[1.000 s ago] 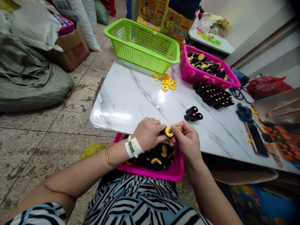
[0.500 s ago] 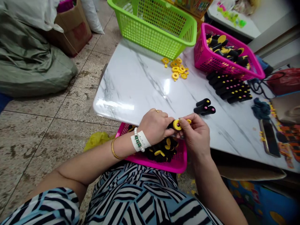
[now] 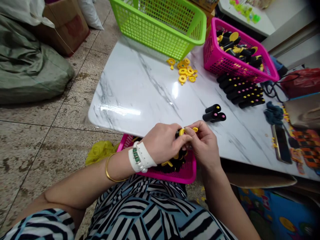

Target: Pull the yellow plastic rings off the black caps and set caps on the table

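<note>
My left hand is closed around a black tube, most of it hidden by the fingers. With thumb and fingers pinched, my right hand grips a yellow ring with a tab, set against the tube's end. Both hands meet at the table's front edge, above a pink basket of black and yellow parts on my lap. Beyond my right hand, 3 black tubes with pink or yellow tips lie together. Several loose yellow rings lie farther back on the marble-patterned table.
A green basket stands at the table's back. Beside it is a second pink basket holding black and yellow pieces. Rows of black tubes lie in front of that one. A phone rests at the right.
My left hand has turned, and its thumb now presses toward the yellow ring. The ring's face, visible before, is now mostly covered by my fingers. The view has shifted slightly.
</note>
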